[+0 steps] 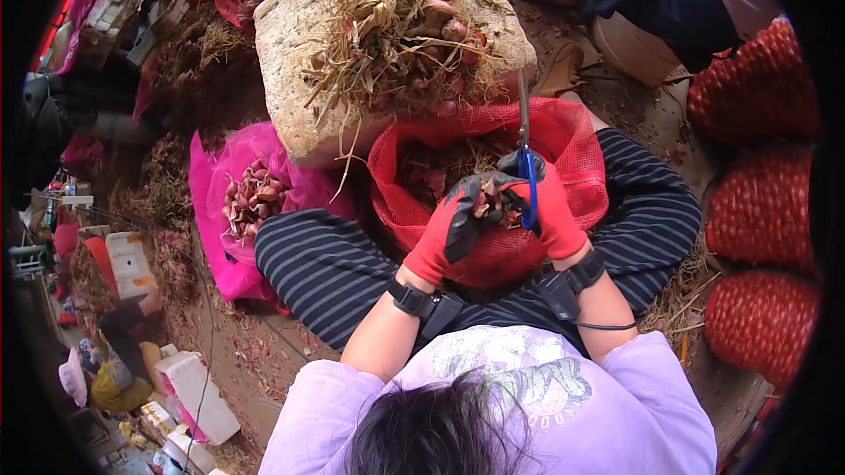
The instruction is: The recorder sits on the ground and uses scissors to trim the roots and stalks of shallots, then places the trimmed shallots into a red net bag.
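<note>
In the head view, the left hand (458, 218), in a red glove with black coating, has its fingers curled around a small bunch of reddish bulbs with dry stalks (487, 201). How tight this grip is, I cannot tell. The right hand (553, 204), in a similar glove, is closed around the blue-handled metal scissors (529, 184), and their long blades point away from the person. The two hands are close together, and the bunch is between them, above the open red mesh bag (583, 156). This bag stands between the bent legs, which wear dark striped trousers (321, 272).

Just beyond the bag is a pale, rough-surfaced block (286, 92), and on it lies a loose heap of dry stalks and bulbs (378, 35). At the left, a bright pink mesh bag (211, 242) contains trimmed bulbs (253, 198). At the right side are bulging red mesh sacks (759, 211).
</note>
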{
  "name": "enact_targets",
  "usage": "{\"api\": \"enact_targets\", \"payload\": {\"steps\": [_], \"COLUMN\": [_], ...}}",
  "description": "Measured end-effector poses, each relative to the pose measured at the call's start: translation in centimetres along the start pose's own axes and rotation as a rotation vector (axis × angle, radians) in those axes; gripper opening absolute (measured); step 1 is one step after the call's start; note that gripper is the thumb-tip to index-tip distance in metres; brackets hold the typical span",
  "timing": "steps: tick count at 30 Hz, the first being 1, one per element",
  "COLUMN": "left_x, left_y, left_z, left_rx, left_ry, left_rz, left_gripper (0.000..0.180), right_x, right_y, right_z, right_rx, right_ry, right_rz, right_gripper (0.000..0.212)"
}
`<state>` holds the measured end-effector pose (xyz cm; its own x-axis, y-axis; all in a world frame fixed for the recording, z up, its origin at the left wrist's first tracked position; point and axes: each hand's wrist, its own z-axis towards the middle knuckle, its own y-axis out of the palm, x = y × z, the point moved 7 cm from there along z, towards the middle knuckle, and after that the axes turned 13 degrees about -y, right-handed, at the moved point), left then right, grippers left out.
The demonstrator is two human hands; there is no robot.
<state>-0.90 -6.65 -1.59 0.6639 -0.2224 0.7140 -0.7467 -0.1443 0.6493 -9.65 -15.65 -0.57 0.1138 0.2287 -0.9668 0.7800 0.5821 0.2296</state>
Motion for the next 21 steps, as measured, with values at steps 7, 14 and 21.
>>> {"api": "enact_targets", "payload": {"steps": [7,14,21], "left_x": [-1.9,-2.6,-4.9], "left_y": [0.1,-3.8,-3.5], "left_z": [-0.4,-0.1,-0.1], "left_rx": [-0.094,0.09,-0.218], "left_ry": [-0.347,-0.268,-0.465], "left_rz": [-0.669,-0.428,-0.707], "left_gripper": [0.037,0.043,0.032], "right_x": [-3.9,-7.0,-4.0], "right_y": [-1.2,4.3,5.1], "right_z": [1.2,-1.7,-2.2], "right_rx": [0.063,-0.355,-0.479], "right_ry": [-0.278,-0.744,-0.793], "right_rz": [-0.034,-0.721,-1.008], "right_gripper": [0.021,0.04,0.049]}}
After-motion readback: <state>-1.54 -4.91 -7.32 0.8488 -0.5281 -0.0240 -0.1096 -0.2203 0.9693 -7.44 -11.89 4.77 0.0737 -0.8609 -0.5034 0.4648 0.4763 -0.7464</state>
